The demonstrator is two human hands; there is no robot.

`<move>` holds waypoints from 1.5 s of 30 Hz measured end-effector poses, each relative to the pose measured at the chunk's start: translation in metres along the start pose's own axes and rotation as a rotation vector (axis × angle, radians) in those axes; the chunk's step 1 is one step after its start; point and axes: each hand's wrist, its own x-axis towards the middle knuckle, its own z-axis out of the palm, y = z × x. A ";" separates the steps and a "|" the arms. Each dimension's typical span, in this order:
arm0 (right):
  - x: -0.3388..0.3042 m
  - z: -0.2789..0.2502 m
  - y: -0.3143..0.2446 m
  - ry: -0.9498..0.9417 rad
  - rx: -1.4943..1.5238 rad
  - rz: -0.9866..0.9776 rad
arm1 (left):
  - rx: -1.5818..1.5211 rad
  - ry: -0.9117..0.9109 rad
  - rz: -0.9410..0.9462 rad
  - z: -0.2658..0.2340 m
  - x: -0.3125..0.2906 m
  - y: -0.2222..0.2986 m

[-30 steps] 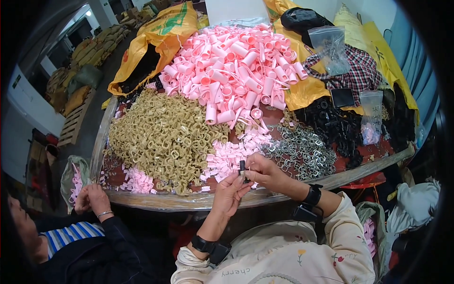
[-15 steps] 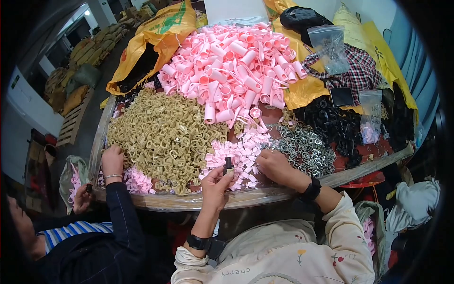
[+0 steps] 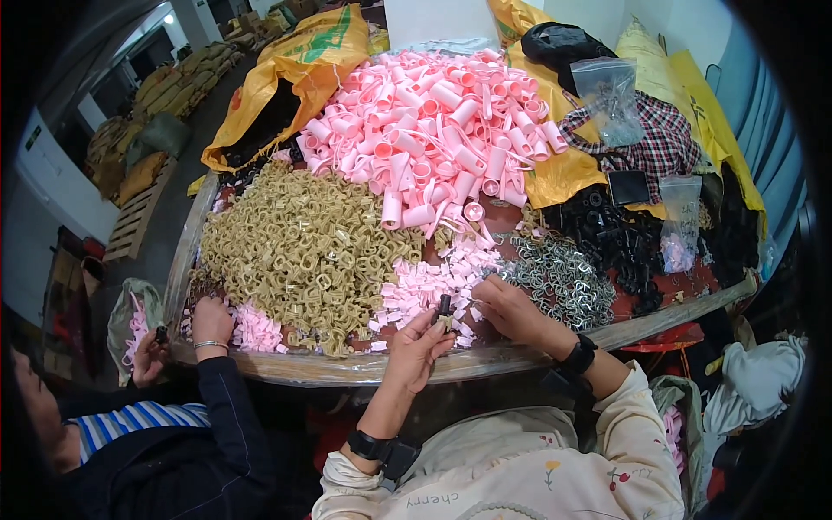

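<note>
My left hand [image 3: 414,354] pinches a small black cylindrical part [image 3: 445,304] upright between thumb and fingers. A tan clip-like piece [image 3: 445,321] shows at its base. My right hand [image 3: 513,312] is to the right, fingers curled together and pointing down at the edge of a heap of small pink plastic pieces [image 3: 433,282]. Whether a small piece is between those fingertips is hidden. Just beyond it spreads a pile of silvery metal links [image 3: 563,282]. Left of my hands rises a large mound of tan plastic clips [image 3: 299,247].
Pink tubes [image 3: 433,130] are heaped at the back. Black parts [image 3: 607,238] and clear bags [image 3: 680,221] lie at the right. A raised wooden rim [image 3: 485,362] edges the table. At the left, a co-worker's hand [image 3: 211,322] reaches into small pieces; their other holds a black part [image 3: 161,334].
My left hand has moved right with the black part, closer to my right hand. My right hand has shifted only slightly. The co-worker's hand at the pile has moved a little nearer the rim.
</note>
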 end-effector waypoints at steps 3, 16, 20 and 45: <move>0.000 -0.017 -0.021 -0.115 0.360 0.218 | -0.015 0.003 -0.039 0.003 -0.001 -0.001; -0.004 -0.010 -0.041 0.013 0.294 -0.105 | -0.090 -0.105 -0.177 0.007 -0.007 -0.011; -0.004 -0.007 -0.044 0.114 0.291 -0.065 | -0.123 -0.113 -0.176 0.007 -0.007 -0.012; 0.070 -0.030 0.051 0.388 -0.238 0.001 | 0.239 -0.097 0.011 0.002 0.010 -0.002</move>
